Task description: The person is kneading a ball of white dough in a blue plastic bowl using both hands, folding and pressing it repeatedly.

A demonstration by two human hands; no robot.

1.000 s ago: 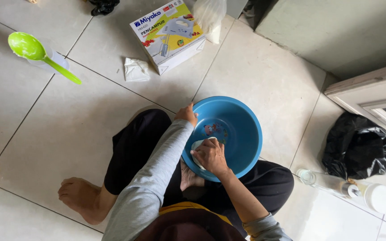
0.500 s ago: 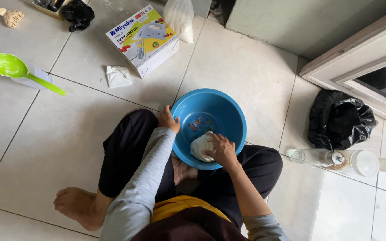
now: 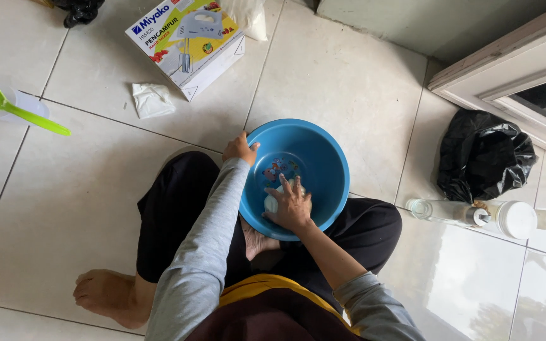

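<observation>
Right hand [image 3: 291,208] presses white cloth [image 3: 272,202] inside blue bowl [image 3: 323,158] — left hand [image 3: 239,149] clasps rim.

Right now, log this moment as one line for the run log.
left hand: grips blue basin rim | right hand: presses white cloth inside basin | person seated on tiled floor
</observation>
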